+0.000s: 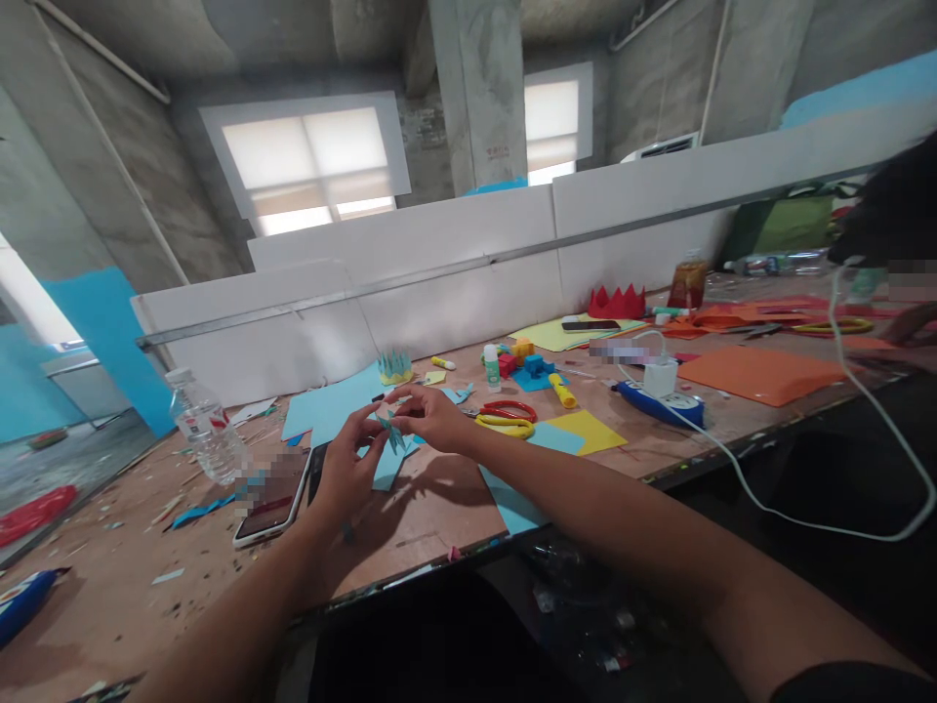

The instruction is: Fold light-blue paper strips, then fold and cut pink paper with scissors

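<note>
From the right hand (435, 420), bare table (446, 500) leaves a way at 6 o'clock; scissors (505, 420) block 3, glue (491, 371) stands at 2, crown (395, 369) at 11, bottle (205, 430) at 9, phone (276, 500) at 8

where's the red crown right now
In the head view, right of centre, the red crown stands near the white panel, just behind a dark phone.

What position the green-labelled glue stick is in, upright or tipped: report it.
Upright: the glue stick stands on the table, its white top uppermost.
</note>
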A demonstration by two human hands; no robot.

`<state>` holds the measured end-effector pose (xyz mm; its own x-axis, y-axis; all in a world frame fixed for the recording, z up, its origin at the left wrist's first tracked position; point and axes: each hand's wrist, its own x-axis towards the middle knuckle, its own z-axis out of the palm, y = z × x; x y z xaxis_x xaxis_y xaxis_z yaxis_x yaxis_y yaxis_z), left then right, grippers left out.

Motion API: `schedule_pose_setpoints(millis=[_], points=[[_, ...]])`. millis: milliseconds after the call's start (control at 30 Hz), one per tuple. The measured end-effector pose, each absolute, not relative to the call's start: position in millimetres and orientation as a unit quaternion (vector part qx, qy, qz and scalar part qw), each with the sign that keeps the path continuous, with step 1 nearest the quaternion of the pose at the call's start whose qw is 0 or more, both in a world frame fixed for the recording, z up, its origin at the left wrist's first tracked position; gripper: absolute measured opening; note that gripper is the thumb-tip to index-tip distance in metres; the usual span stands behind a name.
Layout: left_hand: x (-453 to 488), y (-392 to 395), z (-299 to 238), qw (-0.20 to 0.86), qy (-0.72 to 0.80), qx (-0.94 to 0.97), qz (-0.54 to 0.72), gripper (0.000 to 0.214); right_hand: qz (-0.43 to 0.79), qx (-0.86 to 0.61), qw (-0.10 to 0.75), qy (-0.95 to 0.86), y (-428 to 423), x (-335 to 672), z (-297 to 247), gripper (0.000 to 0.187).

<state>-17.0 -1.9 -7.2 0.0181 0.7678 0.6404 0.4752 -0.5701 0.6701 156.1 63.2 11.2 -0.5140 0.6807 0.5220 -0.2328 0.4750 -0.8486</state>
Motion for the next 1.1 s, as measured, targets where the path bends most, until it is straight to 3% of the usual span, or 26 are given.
schedule_pose_setpoints(millis=[167,400,700,1100], points=[[-19.0,0.4,-6.1,0.151,0.433,0.700,0.547,0.024,0.512,-0.160,0.430,-0.726,66.3,158.1,10.2,0.035],[-24.2,4.3,-6.6,0.165,0.441,0.670,0.575,0.025,0.475,-0.138,0.398,-0.773,66.5,158.7,7.4,0.049],[-21.3,2.3,-5.2,0.192,0.429,0.674,0.570,0.024,0.357,-0.149,0.394,-0.834,58.9,164.2,10.4,0.039],[-21.5,5.6,-10.5,0.187,0.442,0.678,0.557,0.019,0.244,-0.160,0.411,-0.864,58.8,166.0,14.0,0.009]])
